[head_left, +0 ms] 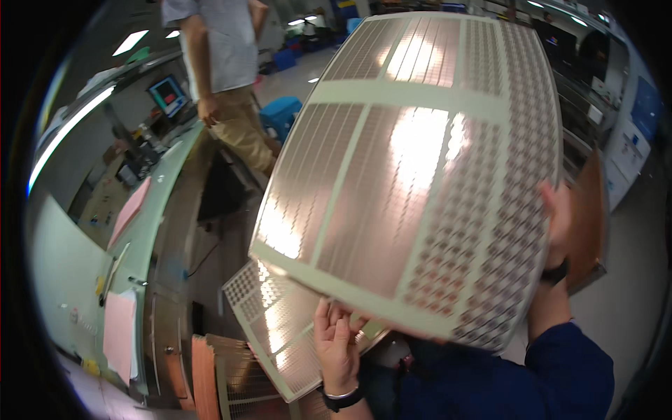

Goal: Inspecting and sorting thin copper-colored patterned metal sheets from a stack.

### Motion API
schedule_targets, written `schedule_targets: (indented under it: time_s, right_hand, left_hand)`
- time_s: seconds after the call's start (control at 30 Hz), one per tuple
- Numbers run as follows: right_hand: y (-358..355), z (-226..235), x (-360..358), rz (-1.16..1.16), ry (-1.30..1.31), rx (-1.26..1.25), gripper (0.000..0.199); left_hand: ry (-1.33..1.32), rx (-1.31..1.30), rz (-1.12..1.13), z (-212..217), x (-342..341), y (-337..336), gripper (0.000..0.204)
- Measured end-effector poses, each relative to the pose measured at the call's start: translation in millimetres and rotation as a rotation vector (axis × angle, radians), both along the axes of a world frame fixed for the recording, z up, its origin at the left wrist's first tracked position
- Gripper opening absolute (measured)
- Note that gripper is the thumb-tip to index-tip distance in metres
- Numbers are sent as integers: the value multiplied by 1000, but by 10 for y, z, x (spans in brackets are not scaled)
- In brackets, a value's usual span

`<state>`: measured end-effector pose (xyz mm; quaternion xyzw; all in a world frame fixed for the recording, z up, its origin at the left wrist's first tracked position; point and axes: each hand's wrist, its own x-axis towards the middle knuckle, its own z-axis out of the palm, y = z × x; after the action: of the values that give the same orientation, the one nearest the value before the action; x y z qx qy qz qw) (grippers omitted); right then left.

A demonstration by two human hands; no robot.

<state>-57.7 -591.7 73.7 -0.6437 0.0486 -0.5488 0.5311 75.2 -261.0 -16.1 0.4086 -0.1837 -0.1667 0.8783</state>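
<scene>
A large printed circuit board panel (364,203) with shiny copper patterns and pale green borders fills the middle of the view, tilted up in front of me. My right hand (558,220) grips its right edge, some fingers hidden behind it and slightly blurred. Under the near edge, my left hand (338,350) has its fingers curled up against the panel and its fingertips partly covered. Below and left of it, a second circuit board panel (269,315) lies at an angle, partly hidden by the first.
A stack of panels (204,371) stands at the lower left. Along the left runs a bench (162,203) with pink sheets (120,332), a pen (138,281) and a monitor (168,94). Beyond it stands another person (227,63) near a blue bin (280,115). A brown board (588,217) is at right.
</scene>
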Motion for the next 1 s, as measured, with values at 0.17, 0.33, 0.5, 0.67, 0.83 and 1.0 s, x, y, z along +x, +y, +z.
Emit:
schedule_targets:
  time_s: [0.17,0.33,0.5,0.67,0.83,1.0]
  right_hand:
    - [-769,928,-909,92,99,93,36]
    - [-1140,1385,-1394,60,250,479,32]
    - [-1988,947,-1410,-335,578,414,27]
    - [-2835,437,-1045,-461,742,558,22]
    - [-2818,-15,-295,-300,526,679,66]
    - [-2246,-553,426,-67,546,459,65]
  left_hand:
    - [15,306,93,-387,224,415,38]
    - [123,346,192,-595,268,752,35]
    - [169,413,279,-681,237,902,35]
    - [300,403,279,-621,176,936,37]
    - [396,418,322,-632,162,975,37]
    - [404,402,320,-726,111,989,36]
